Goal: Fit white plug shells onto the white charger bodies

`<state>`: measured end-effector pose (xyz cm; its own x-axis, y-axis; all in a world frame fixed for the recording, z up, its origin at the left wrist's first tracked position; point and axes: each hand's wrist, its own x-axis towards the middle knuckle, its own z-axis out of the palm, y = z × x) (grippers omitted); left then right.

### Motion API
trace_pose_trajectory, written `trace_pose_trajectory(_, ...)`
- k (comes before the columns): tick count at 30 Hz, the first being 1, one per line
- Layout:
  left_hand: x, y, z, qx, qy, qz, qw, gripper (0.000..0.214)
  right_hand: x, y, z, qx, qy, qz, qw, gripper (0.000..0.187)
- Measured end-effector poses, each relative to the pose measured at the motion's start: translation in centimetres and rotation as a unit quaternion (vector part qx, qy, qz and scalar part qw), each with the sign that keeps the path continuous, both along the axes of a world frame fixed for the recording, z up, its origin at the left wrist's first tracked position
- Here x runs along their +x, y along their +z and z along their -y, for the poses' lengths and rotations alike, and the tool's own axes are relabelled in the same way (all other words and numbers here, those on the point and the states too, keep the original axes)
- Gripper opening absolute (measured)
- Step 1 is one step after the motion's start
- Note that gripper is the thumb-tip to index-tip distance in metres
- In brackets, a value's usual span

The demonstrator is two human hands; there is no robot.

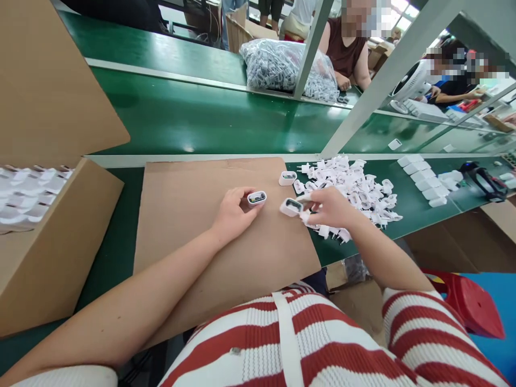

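My left hand (235, 215) is closed around a white oval plastic housing (257, 198), whose open end shows parts inside. It is held over a brown cardboard sheet (181, 215). My right hand (332, 207) is closed, with a small white plastic part (305, 198) between thumb and fingers; its exact kind is partly hidden. Just left of these fingers is a second open-ended housing (291, 207); whether they touch it I cannot tell. Another white housing (287, 178) stands near the sheet's far right corner. A heap of white plug pieces (355, 185) spreads beside and behind my right hand.
A cardboard box (60, 242) with white parts in trays stands at left. Rows of white blocks (423, 180) and a black object (484, 180) lie at right. Beyond the green conveyor (201, 118) are a bag of grey-white parts (274, 64) and a seated co-worker (350, 54).
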<state>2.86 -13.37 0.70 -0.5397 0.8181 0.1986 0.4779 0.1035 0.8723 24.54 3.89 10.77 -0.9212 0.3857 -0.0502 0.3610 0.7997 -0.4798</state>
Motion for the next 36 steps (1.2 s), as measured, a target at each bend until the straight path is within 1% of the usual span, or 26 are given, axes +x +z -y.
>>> trace_pose_trajectory(1, -0.1, 0.0, 0.1, 0.002, -0.001, 0.003, 1.0, 0.028, -1.2, -0.5, 0.4, 0.006, 0.014, 0.01, 1.0, 0.026)
trace_pose_trajectory(3, -0.2, 0.0, 0.2, 0.009, -0.004, 0.001, 1.0, 0.025, -2.4, -1.0, 0.0, -0.019, 0.038, 0.026, 0.999, 0.035)
trace_pose_trajectory(4, -0.2, 0.0, 0.3, 0.015, -0.004, 0.001, 1.0, 0.025, -2.5, -1.1, -0.6, -0.032, 0.034, 0.024, 0.999, 0.039)
trace_pose_trajectory(5, -0.3, -0.1, 0.4, 0.02, -0.006, 0.001, 1.0, 0.026, -2.3, -1.1, -1.5, -0.031, 0.017, 0.015, 0.999, 0.04)
trace_pose_trajectory(6, -0.3, -0.1, 0.4, 0.024, -0.008, 0.001, 1.0, 0.028, -2.1, -1.1, -2.6, -0.009, -0.013, 0.002, 1.0, 0.039)
trace_pose_trajectory(8, -0.4, -0.2, 0.4, 0.025, -0.014, -0.002, 1.0, 0.029, -1.7, -1.4, -4.7, 0.072, -0.08, -0.006, 0.994, 0.037)
trace_pose_trajectory(9, -0.4, -0.2, 0.4, 0.023, -0.017, -0.005, 1.0, 0.029, -1.7, -1.8, -5.6, 0.105, -0.098, 0.006, 0.99, 0.035)
trace_pose_trajectory(10, -0.4, -0.2, 0.4, 0.021, -0.019, -0.008, 1.0, 0.028, -1.9, -2.2, -6.3, 0.118, -0.101, 0.025, 0.988, 0.033)
trace_pose_trajectory(11, -0.4, -0.3, 0.4, 0.02, -0.02, -0.009, 1.0, 0.027, -2.2, -2.7, -6.9, 0.111, -0.092, 0.047, 0.988, 0.032)
trace_pose_trajectory(13, -0.4, -0.2, 0.4, 0.02, -0.021, 0.0, 1.0, 0.027, -3.0, -3.6, -7.5, 0.067, -0.06, 0.071, 0.993, 0.033)
trace_pose_trajectory(15, -0.5, 0.0, 0.5, 0.015, -0.02, 0.019, 1.0, 0.028, -3.7, -4.1, -7.6, 0.045, -0.034, 0.055, 0.997, 0.036)
trace_pose_trajectory(17, -0.7, 0.4, 0.8, 0.001, -0.014, 0.045, 0.999, 0.028, -3.9, -4.0, -7.5, 0.052, -0.023, 0.018, 0.998, 0.035)
trace_pose_trajectory(18, -0.9, 0.6, 1.1, -0.011, -0.013, 0.056, 0.998, 0.028, -3.9, -3.7, -7.4, 0.063, -0.028, -0.004, 0.998, 0.033)
trace_pose_trajectory(20, -1.2, 0.9, 1.8, -0.035, -0.018, 0.064, 0.997, 0.028, -3.5, -2.9, -6.9, 0.079, -0.06, -0.056, 0.993, 0.029)
trace_pose_trajectory(22, -1.3, 0.9, 2.6, -0.041, -0.021, 0.066, 0.997, 0.031, -3.2, -1.9, -5.8, 0.054, -0.09, -0.119, 0.987, 0.03)
trace_pose_trajectory(23, -1.3, 0.9, 2.9, -0.033, -0.018, 0.067, 0.997, 0.036, -3.2, -1.4, -5.0, 0.015, -0.093, -0.144, 0.985, 0.031)
trace_pose_trajectory(25, -1.2, 0.7, 3.3, -0.01, -0.002, 0.064, 0.998, 0.044, -3.5, -0.7, -2.9, -0.107, -0.069, -0.161, 0.979, 0.035)
trace_pose_trajectory(27, -1.0, 0.6, 3.5, -0.004, 0.011, 0.045, 0.999, 0.038, -4.3, -0.3, -0.5, -0.224, -0.043, -0.154, 0.961, 0.045)
trace_pose_trajectory(28, -0.9, 0.6, 3.6, -0.009, 0.009, 0.032, 0.999, 0.032, -4.7, -0.3, 0.6, -0.262, -0.041, -0.156, 0.951, 0.05)
trace_pose_trajectory(29, -0.9, 0.6, 3.7, -0.014, 0.004, 0.02, 1.0, 0.026, -5.2, -0.3, 1.6, -0.284, -0.046, -0.166, 0.943, 0.052)
trace_pose_trajectory(30, -1.0, 0.7, 3.9, -0.016, -0.006, 0.012, 1.0, 0.025, -5.6, -0.4, 2.4, -0.291, -0.054, -0.176, 0.939, 0.052)
trace_pose_trajectory(32, -1.3, 0.9, 4.2, -0.009, -0.032, 0.003, 0.999, 0.033, -6.4, -0.7, 3.6, -0.282, -0.065, -0.189, 0.938, 0.042)
trace_pose_trajectory(34, -1.7, 1.0, 4.5, 0.003, -0.054, 0.005, 0.999, 0.04, -7.1, -0.8, 4.4, -0.267, -0.055, -0.182, 0.945, 0.028)
trace_pose_trajectory(36, -2.0, 0.9, 4.7, 0.013, -0.066, 0.016, 0.998, 0.035, -7.8, -1.0, 5.1, -0.238, -0.03, -0.176, 0.955, 0.02)
